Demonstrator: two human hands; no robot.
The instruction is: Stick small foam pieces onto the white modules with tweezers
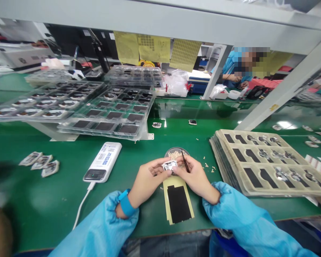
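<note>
Your left hand point(147, 180) and right hand point(194, 176) met over the green bench mat point(139, 150), and both gripped one small silver-white component point(169, 165) between their fingertips. The left fingers were curled around its left edge; the right thumb and forefinger pinched its right edge. Your right hand also carried thin dark tweezers point(185, 161), tips pointing up and away from you. The component sat just above a yellow backing sheet with a black pad point(178, 202), which lay flat on the mat between your wrists, and just in front of a small round dish point(176, 152) (its contents were too small to identify). A white power bank point(103, 162) with its cable lay to the left. A stack of beige trays point(270, 160) holding similar parts stood to the right, and clear blister trays point(109, 114) rested on a raised stand behind.
</note>
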